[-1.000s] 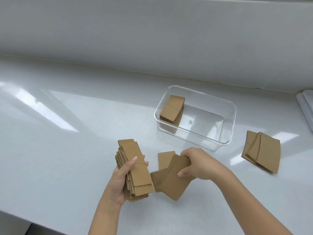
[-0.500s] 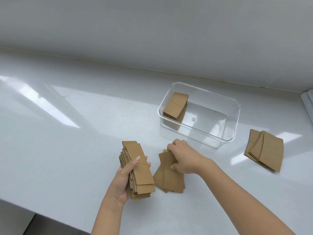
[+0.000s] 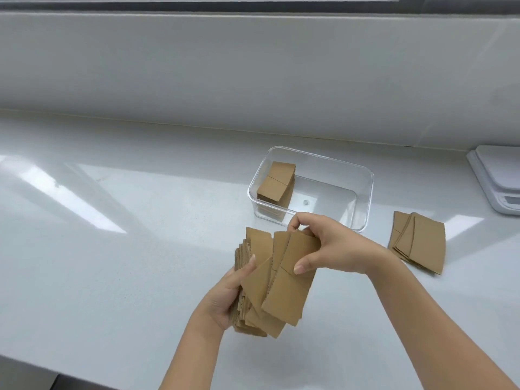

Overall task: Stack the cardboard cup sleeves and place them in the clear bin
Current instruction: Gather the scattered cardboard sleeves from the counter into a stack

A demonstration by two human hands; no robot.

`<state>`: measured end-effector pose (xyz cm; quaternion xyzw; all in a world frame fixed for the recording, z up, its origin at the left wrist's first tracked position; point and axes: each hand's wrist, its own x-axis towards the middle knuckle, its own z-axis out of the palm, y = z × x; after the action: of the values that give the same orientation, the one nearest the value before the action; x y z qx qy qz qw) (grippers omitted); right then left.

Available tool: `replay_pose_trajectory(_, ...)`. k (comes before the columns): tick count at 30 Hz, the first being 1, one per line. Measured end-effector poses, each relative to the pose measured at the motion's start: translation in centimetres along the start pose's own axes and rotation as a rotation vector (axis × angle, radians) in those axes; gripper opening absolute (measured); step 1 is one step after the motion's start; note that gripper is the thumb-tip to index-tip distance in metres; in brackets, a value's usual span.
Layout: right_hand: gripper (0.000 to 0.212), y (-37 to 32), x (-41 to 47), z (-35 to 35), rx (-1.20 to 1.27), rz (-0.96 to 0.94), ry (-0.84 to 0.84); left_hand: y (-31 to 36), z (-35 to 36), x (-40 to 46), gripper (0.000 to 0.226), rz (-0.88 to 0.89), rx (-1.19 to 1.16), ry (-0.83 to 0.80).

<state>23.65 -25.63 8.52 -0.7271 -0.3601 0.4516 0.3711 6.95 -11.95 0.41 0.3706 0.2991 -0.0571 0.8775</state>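
I see brown corrugated cup sleeves in four groups. A thick stack (image 3: 247, 277) sits in my left hand (image 3: 225, 296) above the near centre of the white counter (image 3: 112, 249); its edges are uneven and fanned. Several loose sleeves (image 3: 289, 277) lie skewed across the stack's top, gripped by my right hand (image 3: 329, 246), thumb on the upper face and fingers curled over the far edge. The left hand's fingers wrap the stack's left side. A small stack (image 3: 277, 181) stands in the left end of the clear bin (image 3: 363, 192), just beyond the hands. A fanned pile (image 3: 422, 246) lies right of the bin. A white scale (image 3: 498, 175) sits far right.
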Motion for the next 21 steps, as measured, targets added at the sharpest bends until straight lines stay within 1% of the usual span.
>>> replay_pose_trajectory(1,0.042,-0.3,-0.4,0.1,0.013,-0.021,0.051,0.1,1.3,0.0,0.051,-0.029,0.021,-0.033)
replay_pose_trajectory(2,0.042,-0.5,-0.8,0.2,0.019,-0.037,0.104,0.1,2.4,0.1,0.041,-0.071,0.022,-0.066)
replay_pose_trajectory(3,0.041,-0.5,-1.3,0.3,0.023,-0.052,0.155,0.1,3.4,0.2,0.04,-0.115,0.003,-0.103)
replay_pose_trajectory(4,0.041,-0.5,-1.7,0.4,0.032,-0.068,0.198,0.2,4.3,0.1,0.048,-0.135,-0.014,-0.169)
replay_pose_trajectory(6,0.043,-0.4,-2.9,0.3,0.061,-0.113,0.282,0.3,5.6,0.1,0.075,-0.135,-0.085,-0.323)
replay_pose_trajectory(7,0.044,-0.3,-3.4,0.3,0.073,-0.125,0.311,0.3,5.8,0.3,0.081,-0.13,-0.127,-0.398)
replay_pose_trajectory(9,0.046,-0.1,-4.4,0.1,0.096,-0.138,0.357,0.2,6.4,0.5,0.08,-0.144,-0.119,-0.487)
replay_pose_trajectory(11,0.049,0.1,-5.6,-0.2,0.098,-0.151,0.382,0.1,6.8,0.5,0.071,-0.144,-0.075,-0.525)
replay_pose_trajectory(13,0.055,0.3,-6.3,-0.4,0.08,-0.151,0.431,0.3,7.7,0.4,0.063,-0.084,-0.03,-0.539)
replay_pose_trajectory(14,0.057,0.4,-6.6,-0.4,0.112,-0.149,0.481,0.5,8.4,0.2,0.06,-0.041,-0.015,-0.542)
replay_pose_trajectory(16,0.055,0.7,-6.9,-0.4,0.278,-0.144,0.589,0.7,10.0,0.1,0.057,0.034,-0.017,-0.519)
replay_pose_trajectory(17,0.05,0.7,-7.1,-0.3,0.378,-0.117,0.606,0.8,10.8,0.1,0.057,0.065,-0.033,-0.485)
replay_pose_trajectory(18,0.042,0.8,-7.3,-0.2,0.49,-0.074,0.58,0.9,11.7,0.1,0.058,0.095,-0.031,-0.46)
replay_pose_trajectory(19,0.034,1.0,-7.4,-0.2,0.635,-0.029,0.517,1.1,12.7,0.0,0.06,0.114,-0.01,-0.447)
replay_pose_trajectory(20,0.032,1.3,-7.5,-0.1,0.795,-0.001,0.441,1.3,13.5,0.0,0.06,0.133,0.032,-0.43)
replay_pose_trajectory(21,0.034,1.6,-7.8,-0.2,0.928,0.005,0.387,1.5,14.6,0.1,0.058,0.161,0.094,-0.403)
